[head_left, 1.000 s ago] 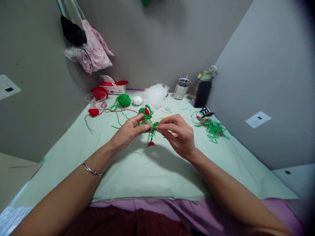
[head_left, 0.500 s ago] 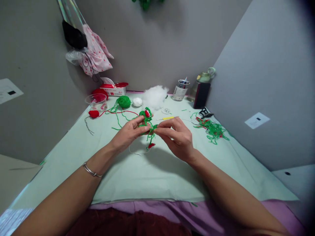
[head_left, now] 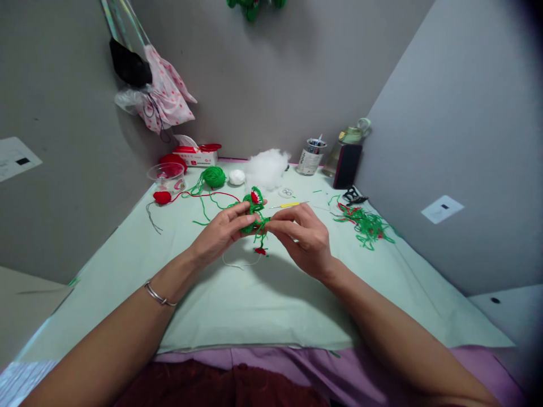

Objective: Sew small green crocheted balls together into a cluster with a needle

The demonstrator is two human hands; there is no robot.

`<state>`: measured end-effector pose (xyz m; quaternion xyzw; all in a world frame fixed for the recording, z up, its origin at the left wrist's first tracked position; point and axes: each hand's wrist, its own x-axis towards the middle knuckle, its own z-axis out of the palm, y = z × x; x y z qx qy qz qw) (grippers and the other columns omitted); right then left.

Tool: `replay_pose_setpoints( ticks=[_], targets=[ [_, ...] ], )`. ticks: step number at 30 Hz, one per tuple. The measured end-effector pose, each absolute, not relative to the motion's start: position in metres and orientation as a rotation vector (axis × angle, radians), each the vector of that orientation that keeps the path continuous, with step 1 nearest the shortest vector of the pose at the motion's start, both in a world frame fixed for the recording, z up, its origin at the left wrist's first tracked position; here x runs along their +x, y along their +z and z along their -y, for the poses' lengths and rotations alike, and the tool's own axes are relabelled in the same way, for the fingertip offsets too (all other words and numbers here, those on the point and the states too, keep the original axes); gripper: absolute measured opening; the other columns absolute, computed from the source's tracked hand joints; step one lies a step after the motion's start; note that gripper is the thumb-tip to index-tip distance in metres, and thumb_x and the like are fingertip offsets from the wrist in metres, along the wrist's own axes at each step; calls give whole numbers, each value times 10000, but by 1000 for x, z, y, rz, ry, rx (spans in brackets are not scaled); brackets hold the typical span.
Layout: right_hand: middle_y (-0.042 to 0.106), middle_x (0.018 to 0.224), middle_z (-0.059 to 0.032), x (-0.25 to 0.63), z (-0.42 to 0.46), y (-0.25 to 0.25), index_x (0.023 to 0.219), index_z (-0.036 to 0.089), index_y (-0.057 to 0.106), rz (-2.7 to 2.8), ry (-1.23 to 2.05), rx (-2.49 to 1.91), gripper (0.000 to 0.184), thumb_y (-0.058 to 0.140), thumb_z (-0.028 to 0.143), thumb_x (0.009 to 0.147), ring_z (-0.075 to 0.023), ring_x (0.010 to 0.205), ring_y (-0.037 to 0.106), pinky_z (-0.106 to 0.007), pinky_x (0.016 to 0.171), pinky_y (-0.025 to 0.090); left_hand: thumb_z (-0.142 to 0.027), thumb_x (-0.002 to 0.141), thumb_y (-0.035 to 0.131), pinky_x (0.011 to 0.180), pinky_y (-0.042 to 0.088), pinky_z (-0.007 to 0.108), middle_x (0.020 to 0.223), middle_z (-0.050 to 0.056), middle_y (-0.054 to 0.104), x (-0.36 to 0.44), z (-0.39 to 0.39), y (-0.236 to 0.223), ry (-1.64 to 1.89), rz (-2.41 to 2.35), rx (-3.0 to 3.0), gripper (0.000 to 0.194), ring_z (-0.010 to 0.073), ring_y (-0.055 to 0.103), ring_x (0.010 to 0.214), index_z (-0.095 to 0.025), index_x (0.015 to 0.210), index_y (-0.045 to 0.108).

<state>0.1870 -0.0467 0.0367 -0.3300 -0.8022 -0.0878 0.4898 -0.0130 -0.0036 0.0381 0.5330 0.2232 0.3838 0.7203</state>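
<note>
My left hand (head_left: 223, 230) is closed on a green, red and white crochet piece (head_left: 255, 198), held just above the table. Its upper part shows a red patch edged in white, and a small red bit dangles below on green yarn. Thumb and fingertips of my right hand (head_left: 303, 234) are pinched together on green yarn strands (head_left: 263, 221) at the right side of the piece. The exact spot between those fingertips is hidden. Behind my right hand lies a yellow-handled crochet hook (head_left: 291, 204). A thin white strand (head_left: 237, 265) hangs under the piece.
At the back are a green yarn ball (head_left: 214, 177), white stuffing (head_left: 268, 168), a pen tin (head_left: 311, 156), a bottle (head_left: 352, 135) and a phone (head_left: 348, 165). A tangle of green and red yarn (head_left: 368, 226) lies right; a clear plastic tub (head_left: 167, 178) stands left.
The dangling red bit has swung and turned slightly. The crochet piece has tilted a little in my left hand, while both hands stay almost in place.
</note>
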Motion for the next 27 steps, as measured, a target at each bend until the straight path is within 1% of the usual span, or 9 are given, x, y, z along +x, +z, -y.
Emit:
replay_pose_setpoints(
  ticks=[3,6,9,13,17,20,24,27],
  targets=[
    [721,864,-56,186,46,35,952,257,755,1930,-205,-793,190,629,115,943,-183,757,583,-349,680,487,-322,906,689,936,470,333,964,28,629,-12,3,37,857,-474,1155,308,158,594,926,-183,1181,700],
    [712,862,-53,184,46,34,956,257,756,1894,-113,-831,167,642,136,946,-189,791,610,-354,702,507,-289,853,739,896,468,327,997,37,634,-12,2,35,869,-485,1184,282,170,602,930,-181,1112,703],
    [699,859,-49,184,46,34,974,248,755,1863,0,-845,146,650,151,948,-187,811,630,-354,727,525,-242,802,770,894,460,336,1028,51,643,-13,2,34,852,-467,1236,299,188,610,953,-180,1084,688],
    [695,871,-51,184,47,33,985,235,749,1860,64,-865,128,657,155,945,-185,834,637,-344,744,534,-226,818,745,874,448,322,978,39,651,-13,0,31,843,-466,1281,256,171,608,915,-179,1059,669],
    [703,892,-64,184,47,32,1009,227,746,1884,83,-867,138,624,175,968,-183,838,643,-336,737,534,-228,829,746,857,453,310,947,29,663,-11,-1,28,827,-474,1250,225,157,618,887,-176,1025,650],
    [704,904,-68,183,47,32,1013,216,737,1894,113,-885,150,591,191,988,-179,848,642,-328,743,528,-237,804,783,851,456,302,934,30,681,-10,-1,28,826,-471,1220,256,149,627,854,-169,1008,645],
    [686,851,-53,184,47,36,926,203,694,1864,202,-923,178,543,227,1017,-169,802,613,-326,751,506,-258,777,811,837,464,316,897,34,691,-8,-1,28,833,-478,1188,316,159,640,815,-159,1036,659],
    [645,786,-30,185,47,38,827,207,652,1806,277,-969,200,583,276,1002,-160,742,576,-307,701,487,-264,785,805,852,469,331,869,23,681,-7,-1,27,833,-488,1165,328,164,647,811,-162,1062,661]
  ],
)
